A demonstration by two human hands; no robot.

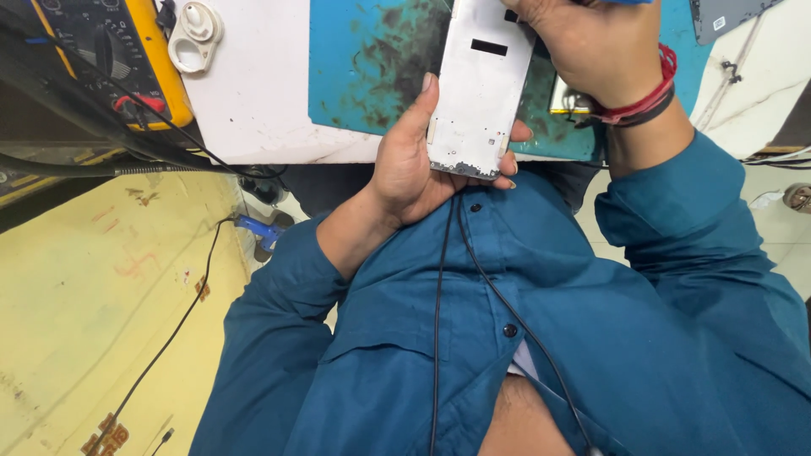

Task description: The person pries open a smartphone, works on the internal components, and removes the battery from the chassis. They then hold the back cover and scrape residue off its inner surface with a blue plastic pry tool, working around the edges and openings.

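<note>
My left hand (pixel 411 165) grips the lower end of a silver metal phone frame (pixel 480 80), thumb along its left edge and fingers wrapped round the right edge. The frame is long, scuffed, with a small dark slot near its top. My right hand (pixel 596 46) is closed over the frame's upper right corner, with a sliver of a blue object showing at its top edge. Red and black threads circle the right wrist (pixel 646 105). Both arms wear teal sleeves. What lies under the right hand is hidden.
A stained teal work mat (pixel 372 63) lies on a white bench (pixel 253 101). A yellow multimeter (pixel 110 51) with black leads sits at the upper left beside a white round holder (pixel 196 35). A grey device (pixel 726 15) lies upper right. Two thin black cables (pixel 439 312) run down my shirt.
</note>
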